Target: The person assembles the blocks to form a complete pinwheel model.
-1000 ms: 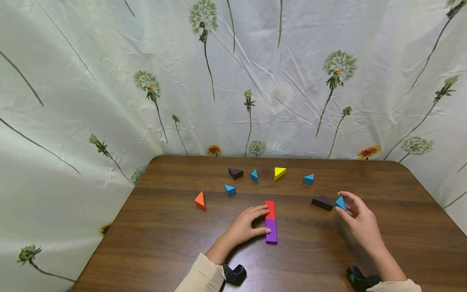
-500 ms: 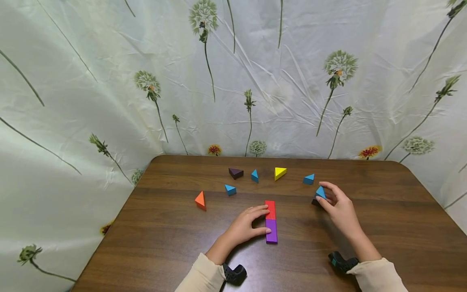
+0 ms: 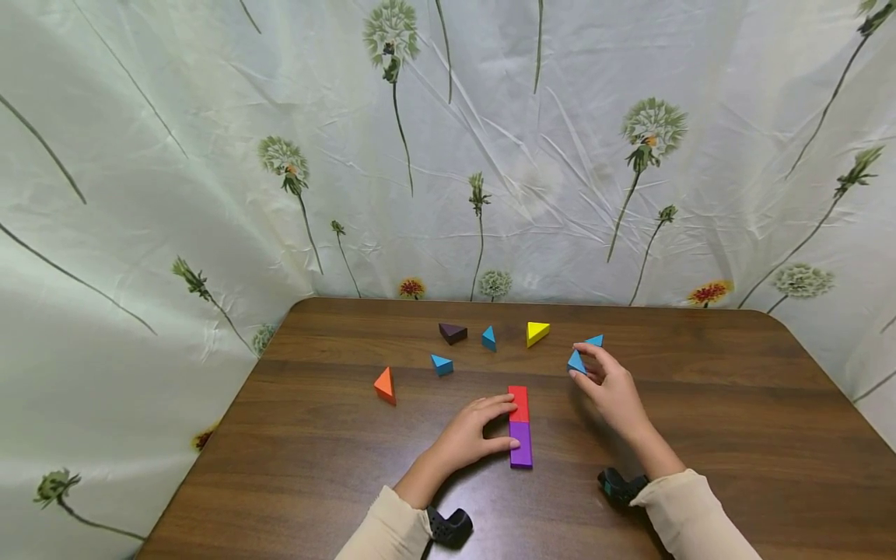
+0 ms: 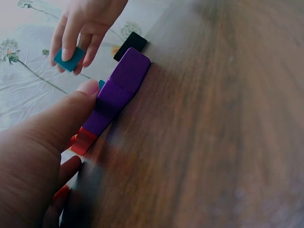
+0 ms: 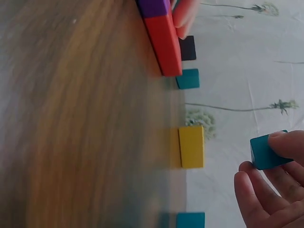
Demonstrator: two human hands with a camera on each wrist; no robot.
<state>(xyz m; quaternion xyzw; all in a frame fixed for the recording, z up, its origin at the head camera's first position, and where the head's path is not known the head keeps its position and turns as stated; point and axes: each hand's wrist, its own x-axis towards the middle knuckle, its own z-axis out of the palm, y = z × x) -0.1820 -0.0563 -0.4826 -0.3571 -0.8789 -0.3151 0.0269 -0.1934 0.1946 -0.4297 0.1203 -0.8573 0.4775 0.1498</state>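
Note:
My right hand (image 3: 616, 393) pinches a blue triangular block (image 3: 575, 362) between thumb and fingertips, above the table; the right wrist view shows this blue block (image 5: 265, 153) from the side. My left hand (image 3: 470, 435) rests beside a red block (image 3: 519, 403) and a purple block (image 3: 521, 449), which lie end to end in a straight row. Its thumb touches the purple block (image 4: 124, 76) and its fingertips touch the red one, with the fingers spread. Behind my right hand, another blue triangular block (image 3: 595, 340) is partly hidden.
Toward the table's (image 3: 315, 467) back lie a dark triangular block (image 3: 453, 334), a blue one (image 3: 488, 338) and a yellow one (image 3: 537, 333). Nearer are a blue block (image 3: 442, 365) and an orange one (image 3: 385, 386). A black block (image 4: 130, 46) shows in the left wrist view.
My right hand has moved left with the blue triangular block, passing over the dark block on the right, which it now covers in the head view. My left hand has stayed still.

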